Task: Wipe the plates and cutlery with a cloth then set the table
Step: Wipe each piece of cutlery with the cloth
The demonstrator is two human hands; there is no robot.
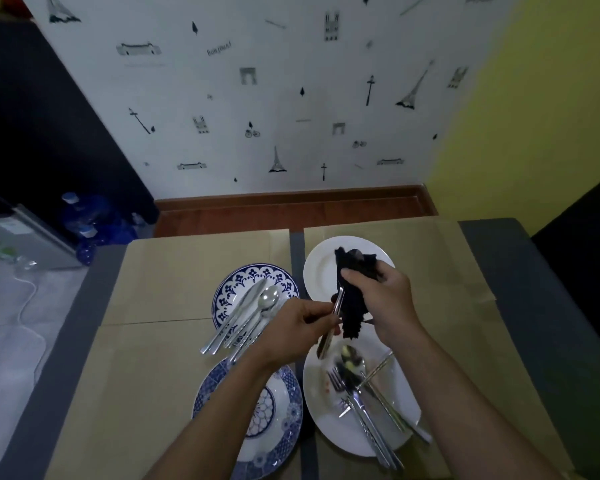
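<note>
- Two plates sit nearest you on the grey tabletop point(492, 244). A blue-and-white patterned ceramic plate point(284, 424) is on the left, partly under your left forearm. A round white ceramic plate point(326, 420) is just beside it on the right.
- Several pieces of silver metal cutlery point(364, 393) lie crossed on that white plate, a fork point(336, 379) among them. Small reddish marks show on its surface.
- Your left hand point(297, 323) hovers above the near plates, its fingers pinching the handle of a slim silver utensil point(326, 341). You cannot tell which kind it is, since its upper end is buried in cloth.
- Your right hand point(385, 299) is just beyond and to the right, its fingers clenched round a dark crumpled cloth point(352, 313). The cloth wraps the utensil's upper end and hangs down towards the near white plate's far rim.
- Farther out on the left, a second blue-and-white floral plate point(236, 282) carries a bundle of silver spoons and knives point(246, 317). One spoon bowl faces up, and the handles stick out over the near rim.
- To its right lies a second plain white plate point(321, 268), partly hidden behind the cloth.
- Brown cardboard sheets point(187, 271) cover the tabletop under all four plates.
- Beyond the far edge, blue plastic bottles point(84, 223) stand on the floor at the left. Behind them is a white wall with Paris motifs point(274, 98).
</note>
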